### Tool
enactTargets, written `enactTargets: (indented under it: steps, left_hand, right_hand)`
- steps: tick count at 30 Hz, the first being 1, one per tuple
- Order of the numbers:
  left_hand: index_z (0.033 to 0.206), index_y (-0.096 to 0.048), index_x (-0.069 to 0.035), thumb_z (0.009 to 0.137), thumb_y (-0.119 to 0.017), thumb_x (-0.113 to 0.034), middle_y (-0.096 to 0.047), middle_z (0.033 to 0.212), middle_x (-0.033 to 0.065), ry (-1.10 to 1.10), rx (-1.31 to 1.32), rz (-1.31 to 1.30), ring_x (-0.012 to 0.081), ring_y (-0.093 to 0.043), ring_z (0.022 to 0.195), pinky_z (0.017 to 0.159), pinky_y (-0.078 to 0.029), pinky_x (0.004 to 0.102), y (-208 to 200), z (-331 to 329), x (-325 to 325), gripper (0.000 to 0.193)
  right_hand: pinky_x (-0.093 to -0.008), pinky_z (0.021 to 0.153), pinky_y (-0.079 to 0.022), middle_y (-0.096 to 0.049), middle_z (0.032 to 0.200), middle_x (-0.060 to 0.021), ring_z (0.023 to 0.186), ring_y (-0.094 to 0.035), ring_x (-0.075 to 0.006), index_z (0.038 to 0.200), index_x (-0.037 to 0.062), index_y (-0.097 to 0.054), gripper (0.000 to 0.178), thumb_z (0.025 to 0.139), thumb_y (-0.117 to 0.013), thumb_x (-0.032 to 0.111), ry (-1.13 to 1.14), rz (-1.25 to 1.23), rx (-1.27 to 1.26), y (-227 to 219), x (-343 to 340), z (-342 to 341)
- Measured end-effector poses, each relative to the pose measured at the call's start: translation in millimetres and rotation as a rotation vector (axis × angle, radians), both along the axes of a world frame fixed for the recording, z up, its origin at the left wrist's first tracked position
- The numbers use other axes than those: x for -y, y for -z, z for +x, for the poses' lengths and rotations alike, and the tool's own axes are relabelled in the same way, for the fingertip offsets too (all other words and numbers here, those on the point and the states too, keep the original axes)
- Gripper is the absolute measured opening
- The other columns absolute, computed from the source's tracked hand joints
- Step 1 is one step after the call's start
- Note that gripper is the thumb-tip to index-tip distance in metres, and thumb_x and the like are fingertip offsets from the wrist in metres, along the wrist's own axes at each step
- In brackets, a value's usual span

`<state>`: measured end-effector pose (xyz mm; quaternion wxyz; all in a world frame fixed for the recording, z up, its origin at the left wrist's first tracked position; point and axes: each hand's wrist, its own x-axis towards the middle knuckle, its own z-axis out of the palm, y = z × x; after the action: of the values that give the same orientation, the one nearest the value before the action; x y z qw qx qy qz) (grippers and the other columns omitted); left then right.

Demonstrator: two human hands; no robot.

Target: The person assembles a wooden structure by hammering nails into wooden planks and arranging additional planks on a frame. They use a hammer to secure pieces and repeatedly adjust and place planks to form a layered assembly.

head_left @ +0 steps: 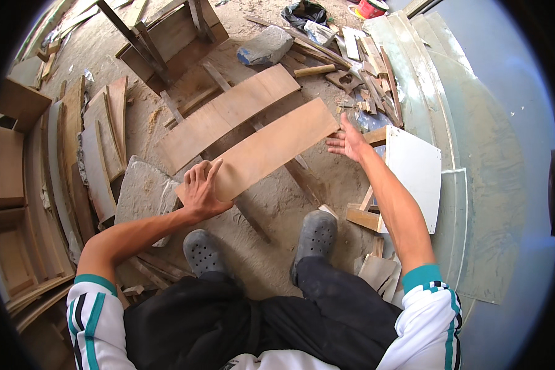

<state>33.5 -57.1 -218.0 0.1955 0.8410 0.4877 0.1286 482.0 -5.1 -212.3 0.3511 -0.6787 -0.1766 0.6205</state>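
Observation:
A flat, light-brown wooden board [277,145] lies slantwise before me, propped on narrow wooden strips above the dusty floor. My left hand [205,190] grips its near left end, fingers bent over the edge. At the opposite end, my right hand [350,140] is open, thumb and fingers spread close to the board's right corner; whether the fingertips touch it I cannot tell. Just beyond lies a second, similar board [228,117], roughly parallel, resting on the same strips [250,219].
Stone slabs [145,191] and stacked planks [108,132] stand left, beside wooden drawers [9,166]. A white-faced wooden box [416,169] sits by my right forearm, glass sheets [493,203] beyond it. Wood scraps [373,77], a grey stone block [265,46] and an upturned wooden piece [172,46] lie farther off.

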Motion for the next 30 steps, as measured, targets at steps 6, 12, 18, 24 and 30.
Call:
enactTargets:
  steps: [6,12,18,24,30]
  left_hand:
    - [0.144,-0.033,-0.014,0.056,-0.079,-0.042,-0.036,0.130,0.0171,0.008,-0.034,0.022,0.0364,-0.032,0.126,0.108,-0.021,0.0489,13,-2,-8,0.104]
    - [0.146,-0.031,-0.014,0.055,-0.080,-0.044,-0.035,0.131,0.0174,-0.020,-0.083,0.009,0.0370,-0.030,0.127,0.109,-0.021,0.0490,20,0,-6,0.107]
    - [0.147,-0.029,-0.015,0.055,-0.081,-0.048,-0.033,0.133,0.0175,-0.039,-0.122,-0.071,0.0363,-0.030,0.127,0.108,-0.021,0.0476,22,8,2,0.110]
    - [0.148,-0.025,-0.014,0.056,-0.082,-0.055,-0.031,0.135,0.0172,-0.030,-0.191,-0.128,0.0357,-0.029,0.128,0.108,-0.022,0.0477,29,10,4,0.116]
    - [0.148,-0.025,-0.013,0.058,-0.081,-0.056,-0.031,0.136,0.0169,-0.023,-0.173,-0.128,0.0352,-0.029,0.130,0.109,-0.021,0.0481,28,12,8,0.115]
  right_hand:
    - [-0.0454,0.082,-0.051,-0.049,0.135,-0.0174,0.115,-0.053,-0.0359,0.140,0.0058,-0.040,0.082,0.087,-0.054,0.067,-0.140,-0.036,0.210,3,-3,-15]
    - [-0.0488,0.087,-0.050,-0.043,0.142,-0.0224,0.123,-0.049,-0.0410,0.141,-0.0019,-0.039,0.084,0.089,-0.054,0.062,-0.256,-0.128,0.290,25,-25,-16]
    - [-0.0474,0.087,-0.051,-0.040,0.145,-0.0189,0.125,-0.048,-0.0369,0.139,-0.0026,-0.041,0.086,0.088,-0.051,0.066,-0.461,-0.239,0.475,46,-42,-3]
    - [-0.0427,0.086,-0.051,-0.062,0.117,-0.0196,0.108,-0.059,-0.0306,0.128,-0.0080,-0.051,0.089,0.084,-0.056,0.069,-0.661,-0.081,0.679,62,-65,16]
    - [-0.0361,0.095,-0.046,-0.063,0.118,-0.0227,0.110,-0.061,-0.0312,0.125,-0.0110,-0.053,0.090,0.082,-0.060,0.067,-0.603,0.265,0.766,88,-71,5]
